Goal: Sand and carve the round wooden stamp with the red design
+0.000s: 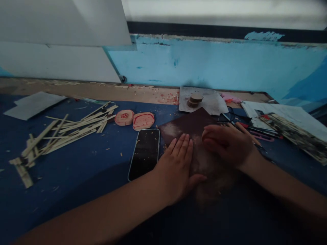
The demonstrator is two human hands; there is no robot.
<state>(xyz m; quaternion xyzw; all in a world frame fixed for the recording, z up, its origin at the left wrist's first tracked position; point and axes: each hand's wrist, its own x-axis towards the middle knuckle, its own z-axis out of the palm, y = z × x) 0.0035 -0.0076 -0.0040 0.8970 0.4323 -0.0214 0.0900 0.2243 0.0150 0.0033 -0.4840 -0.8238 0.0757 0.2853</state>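
A dark brown sheet of sandpaper [190, 126] lies on the blue table top [84, 170], dusted with pale sawdust. My left hand [178, 170] lies flat on the sheet's near left part, fingers stretched out and together. My right hand [227, 144] rests on the sheet's right side with its fingers curled down and pressed onto the paper. Whatever is under those fingers is hidden. A black phone [144, 153] lies face up just left of my left hand.
Two round wooden slices with red paint [135, 119] lie behind the phone. A heap of thin wooden sticks [66, 131] covers the left. Stacked wood discs [195, 99] sit on grey paper at the back. Pens and tools [255, 132] and papers [288, 126] lie right. A blue wall [217, 64] stands behind.
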